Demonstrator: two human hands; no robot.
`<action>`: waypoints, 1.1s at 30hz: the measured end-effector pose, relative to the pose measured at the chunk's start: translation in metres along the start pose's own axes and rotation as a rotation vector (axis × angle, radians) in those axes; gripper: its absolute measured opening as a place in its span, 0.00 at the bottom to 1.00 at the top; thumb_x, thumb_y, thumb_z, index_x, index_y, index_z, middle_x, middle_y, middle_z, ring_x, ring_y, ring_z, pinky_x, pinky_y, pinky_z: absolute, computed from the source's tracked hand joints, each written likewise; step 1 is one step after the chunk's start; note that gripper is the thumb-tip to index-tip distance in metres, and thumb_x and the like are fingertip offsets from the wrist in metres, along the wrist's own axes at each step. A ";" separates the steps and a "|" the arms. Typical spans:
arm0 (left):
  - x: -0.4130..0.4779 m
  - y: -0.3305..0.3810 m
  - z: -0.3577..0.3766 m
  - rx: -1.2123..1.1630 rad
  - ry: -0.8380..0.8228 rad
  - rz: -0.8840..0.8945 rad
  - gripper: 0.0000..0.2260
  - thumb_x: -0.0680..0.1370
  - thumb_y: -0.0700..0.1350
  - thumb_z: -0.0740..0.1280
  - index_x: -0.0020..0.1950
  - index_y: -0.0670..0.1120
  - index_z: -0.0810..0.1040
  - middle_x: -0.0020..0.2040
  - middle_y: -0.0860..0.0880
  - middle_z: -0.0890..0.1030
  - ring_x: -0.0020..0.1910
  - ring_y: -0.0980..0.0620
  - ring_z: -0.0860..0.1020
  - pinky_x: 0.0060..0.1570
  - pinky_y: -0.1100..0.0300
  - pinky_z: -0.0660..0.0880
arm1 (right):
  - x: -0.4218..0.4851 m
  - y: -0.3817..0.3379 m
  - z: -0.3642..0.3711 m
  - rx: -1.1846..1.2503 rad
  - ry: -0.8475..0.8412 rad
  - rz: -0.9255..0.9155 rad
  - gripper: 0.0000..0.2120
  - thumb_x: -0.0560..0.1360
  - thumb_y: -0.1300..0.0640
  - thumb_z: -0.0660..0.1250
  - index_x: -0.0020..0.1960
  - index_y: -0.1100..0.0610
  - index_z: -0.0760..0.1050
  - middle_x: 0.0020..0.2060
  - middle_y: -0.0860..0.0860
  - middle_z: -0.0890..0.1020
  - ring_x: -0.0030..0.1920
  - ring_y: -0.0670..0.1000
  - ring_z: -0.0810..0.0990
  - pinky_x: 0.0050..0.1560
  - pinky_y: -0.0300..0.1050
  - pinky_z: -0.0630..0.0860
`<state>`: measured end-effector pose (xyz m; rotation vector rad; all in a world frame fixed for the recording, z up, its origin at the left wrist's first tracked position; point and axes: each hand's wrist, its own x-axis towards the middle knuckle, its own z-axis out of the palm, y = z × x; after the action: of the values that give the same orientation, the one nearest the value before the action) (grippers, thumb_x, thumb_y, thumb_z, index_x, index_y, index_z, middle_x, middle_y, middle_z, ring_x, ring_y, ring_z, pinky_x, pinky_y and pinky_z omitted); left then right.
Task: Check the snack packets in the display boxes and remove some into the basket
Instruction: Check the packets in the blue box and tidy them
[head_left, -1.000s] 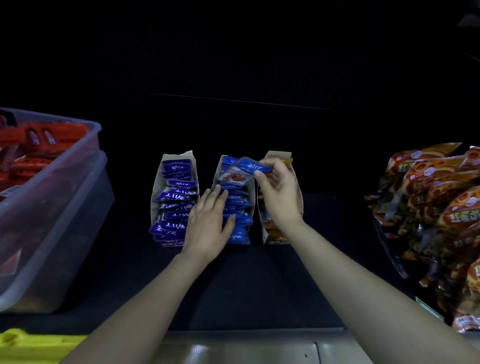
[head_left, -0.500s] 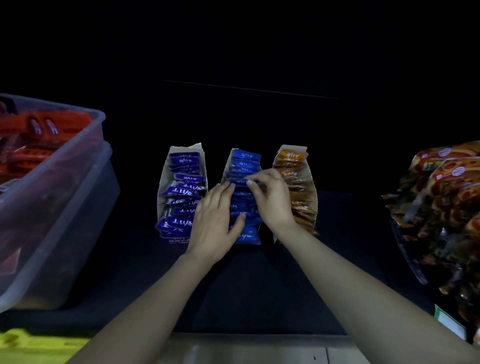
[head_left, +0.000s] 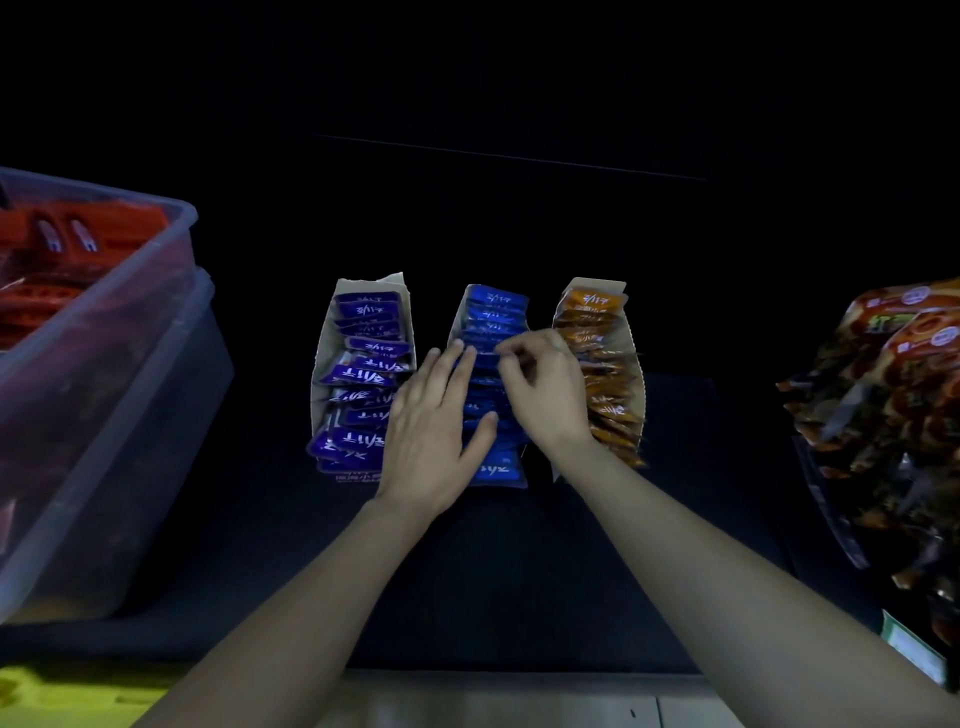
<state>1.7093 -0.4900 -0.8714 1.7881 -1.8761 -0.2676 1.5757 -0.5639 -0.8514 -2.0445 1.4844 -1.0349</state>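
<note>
Three narrow cardboard display boxes stand side by side on a dark shelf. The left box (head_left: 326, 364) holds purple packets (head_left: 367, 375), the middle one blue packets (head_left: 493, 310), the right box (head_left: 635, 364) orange packets (head_left: 597, 332). My left hand (head_left: 431, 431) lies flat with straight fingers on the blue packets, its thumb pressing the front ones. My right hand (head_left: 545, 395) is over the same row, its fingers curled and pinching the top edge of a blue packet in the middle of the stack.
A clear plastic bin (head_left: 104, 364) with red packets stands at the left, stacked in a second bin. Large orange-brown snack bags (head_left: 893, 415) hang at the right. A yellow object (head_left: 62, 696) shows at the bottom left, below the shelf's front edge.
One second ago my right hand held a blue packet lifted above the middle box. That packet is back in the row, and my right hand now fingers the packets further down.
</note>
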 end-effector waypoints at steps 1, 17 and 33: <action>-0.001 -0.001 0.000 -0.005 0.000 -0.009 0.31 0.79 0.61 0.50 0.79 0.47 0.57 0.79 0.51 0.57 0.79 0.51 0.52 0.76 0.48 0.53 | 0.000 0.001 -0.001 0.023 0.028 0.004 0.06 0.78 0.58 0.64 0.52 0.56 0.79 0.48 0.50 0.78 0.46 0.45 0.76 0.47 0.39 0.74; -0.005 0.000 -0.001 -0.006 -0.025 -0.038 0.32 0.79 0.62 0.49 0.80 0.48 0.53 0.80 0.52 0.53 0.78 0.52 0.51 0.75 0.47 0.54 | 0.004 0.007 0.000 0.042 0.101 -0.022 0.04 0.81 0.60 0.63 0.50 0.58 0.77 0.45 0.51 0.80 0.46 0.49 0.79 0.47 0.46 0.76; -0.009 0.026 -0.019 0.010 0.020 -0.044 0.30 0.81 0.54 0.59 0.80 0.45 0.53 0.80 0.48 0.51 0.78 0.49 0.53 0.75 0.51 0.52 | -0.006 -0.015 -0.054 0.359 0.234 0.071 0.05 0.82 0.57 0.61 0.51 0.56 0.74 0.44 0.51 0.82 0.44 0.48 0.81 0.44 0.47 0.79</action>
<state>1.6961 -0.4748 -0.8448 1.8336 -1.8292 -0.2555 1.5425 -0.5482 -0.8082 -1.6552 1.3481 -1.4343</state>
